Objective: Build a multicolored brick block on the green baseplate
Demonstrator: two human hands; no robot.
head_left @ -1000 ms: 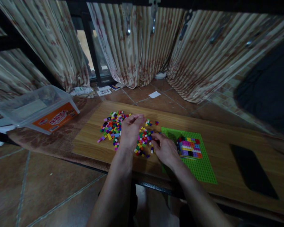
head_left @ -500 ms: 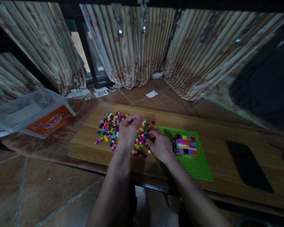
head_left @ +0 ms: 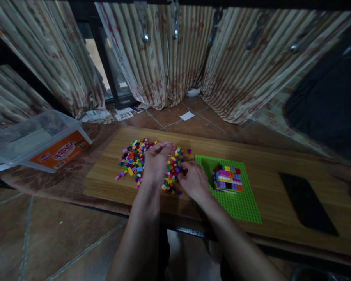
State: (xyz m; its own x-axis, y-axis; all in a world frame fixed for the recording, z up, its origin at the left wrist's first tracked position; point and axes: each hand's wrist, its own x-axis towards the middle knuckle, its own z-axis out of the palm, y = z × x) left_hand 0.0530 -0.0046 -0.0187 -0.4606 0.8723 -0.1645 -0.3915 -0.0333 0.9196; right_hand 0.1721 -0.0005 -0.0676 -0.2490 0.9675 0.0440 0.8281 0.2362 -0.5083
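Observation:
A heap of small coloured bricks lies spread on the wooden table. My left hand rests on the heap with its fingers curled together. My right hand is beside it, fingertips pinched at the bricks near the heap's right side; what they hold is too small to name. To the right lies a green baseplate with a block of stacked multicoloured bricks built on it, a little right of my right hand.
A clear plastic box with an orange label stands at the left on a patterned cloth. A black phone lies flat at the table's right. Striped curtains and papers on the tiled floor are behind the table.
My right hand has drawn left, away from the baseplate and into the brick heap. My left hand has stayed on the heap. The view has shifted slightly.

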